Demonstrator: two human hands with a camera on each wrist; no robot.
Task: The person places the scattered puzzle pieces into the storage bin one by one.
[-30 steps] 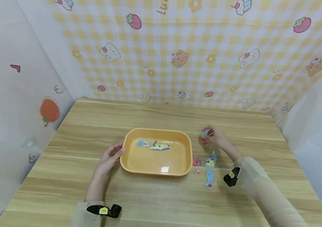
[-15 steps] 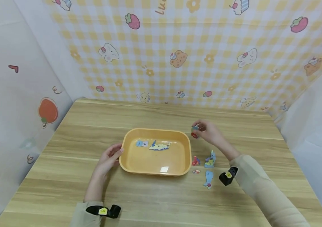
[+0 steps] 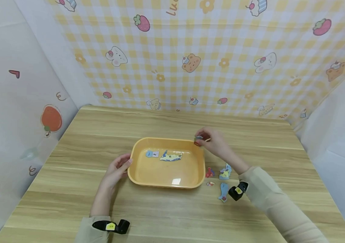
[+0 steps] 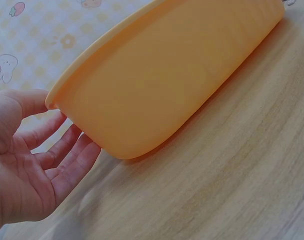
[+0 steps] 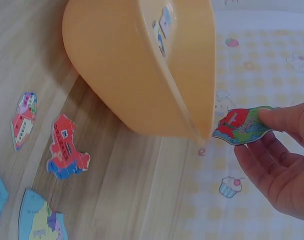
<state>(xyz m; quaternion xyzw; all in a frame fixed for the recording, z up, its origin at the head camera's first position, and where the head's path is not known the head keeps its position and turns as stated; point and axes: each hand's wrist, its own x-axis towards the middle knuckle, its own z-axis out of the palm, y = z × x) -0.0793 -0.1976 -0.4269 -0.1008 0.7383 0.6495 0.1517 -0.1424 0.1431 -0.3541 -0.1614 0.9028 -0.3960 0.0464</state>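
My right hand (image 3: 213, 141) pinches a map puzzle piece (image 5: 241, 124), red and green on its face, at the back right corner of the yellow plastic tray (image 3: 160, 175). In the right wrist view the piece sits just beside the tray's rim. My left hand (image 3: 117, 170) holds the tray's left end. The left wrist view shows that hand's thumb (image 4: 32, 101) at the rim and the fingers (image 4: 74, 165) against the outer wall. Inside the tray lie a pale yellow and blue piece (image 3: 171, 156) and a small blue and white piece (image 3: 152, 154).
Right of the tray, on the wooden table (image 3: 69, 189), lie a red piece (image 3: 210, 172), a small red and white piece (image 3: 210, 184), a blue piece (image 3: 223, 192) and a yellow and blue piece (image 3: 225, 172). A checked cloth (image 3: 172, 81) hangs behind the table.
My right hand has moved left with the puzzle piece, from the table right of the tray to the tray's back right corner. The left hand and the tray have stayed put.
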